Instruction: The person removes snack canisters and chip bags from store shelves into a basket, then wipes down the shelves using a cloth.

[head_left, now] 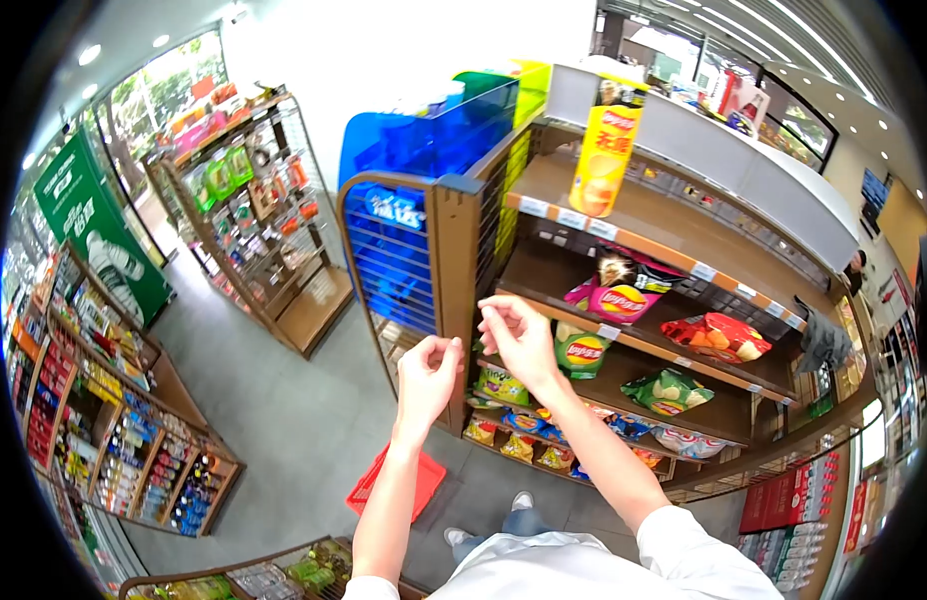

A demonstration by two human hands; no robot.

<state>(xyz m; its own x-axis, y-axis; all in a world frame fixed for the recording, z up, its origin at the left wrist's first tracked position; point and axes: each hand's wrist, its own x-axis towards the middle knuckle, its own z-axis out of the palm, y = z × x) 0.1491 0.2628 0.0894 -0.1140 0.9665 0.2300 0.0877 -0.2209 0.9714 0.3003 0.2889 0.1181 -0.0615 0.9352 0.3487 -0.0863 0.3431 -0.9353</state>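
My left hand (430, 375) is raised in front of me, its fingers curled into a loose pinch. Close beside it on the right, my right hand (515, 340) is also curled, thumb near the fingertips. The hands are apart, and I see nothing in either one. Both are in front of the left end of a brown snack shelf (673, 220). Just beyond my right hand stands a green Lay's bag (581, 350). A pink Lay's bag (625, 288) and a red snack bag (716, 337) are one tier up. A tall yellow Lay's canister (608, 150) is on the top tier.
A red basket (395, 484) is on the floor below my left forearm. Another wire rack (248, 215) with hanging goods stands farther left. Shelves of bottles (133, 440) line the left side. A dark cloth (825, 335) hangs at the snack shelf's right end.
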